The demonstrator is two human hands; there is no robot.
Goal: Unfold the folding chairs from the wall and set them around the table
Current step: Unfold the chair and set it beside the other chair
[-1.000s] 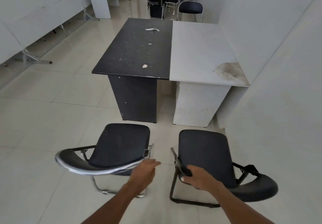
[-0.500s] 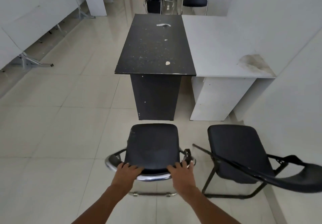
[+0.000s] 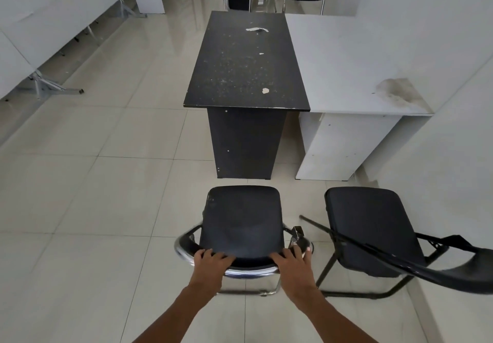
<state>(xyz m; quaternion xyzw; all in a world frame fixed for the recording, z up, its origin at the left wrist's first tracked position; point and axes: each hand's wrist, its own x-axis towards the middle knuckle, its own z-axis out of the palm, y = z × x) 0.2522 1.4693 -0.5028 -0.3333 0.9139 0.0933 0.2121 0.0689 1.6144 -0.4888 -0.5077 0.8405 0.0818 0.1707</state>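
- My left hand (image 3: pixel 209 264) is curled over the top of the chrome chair's (image 3: pixel 241 225) backrest, fingers wrapped down onto the rail near its left corner.
- That chair stands unfolded on the pale tiled floor (image 3: pixel 80 196), straight in front of the black table's (image 3: pixel 246 62) near end. Its seat is black and padded with rounded corners, facing the table; the frame is shiny chrome tube.
- My right hand (image 3: pixel 293 262) grips the same backrest at its right corner, fingers closed over the rail, thumb by a small metal hinge bracket.
- Just to the right stands the black-framed chair (image 3: pixel 370 225), also open, turned at an angle, with a black seat and its dark backrest stretching toward the right edge. It sits near the white table (image 3: pixel 346 62), which butts against the black one.
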